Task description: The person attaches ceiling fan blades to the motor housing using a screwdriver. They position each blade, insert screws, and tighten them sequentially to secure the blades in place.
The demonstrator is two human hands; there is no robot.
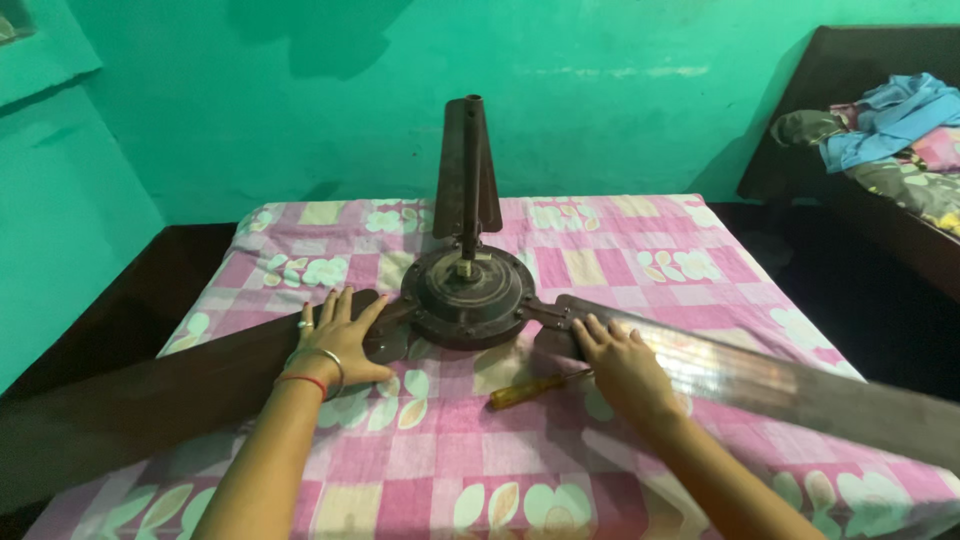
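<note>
Two hands we find pressed flat, fingers extended, gripping nothing: our left hand (338,340) on the dark left blade (150,395), our right hand (618,362) on the right blade (780,380). A screwdriver (538,388) (yellow-handled) lies just beside the right wrist on the checked sheet (440,470). Beyond, between both blades, sits the fan motor (467,297); a third blade (467,170) extends toward the green wall (300,120).

No packages, labels, signs or screens are to be seen in this view
</note>
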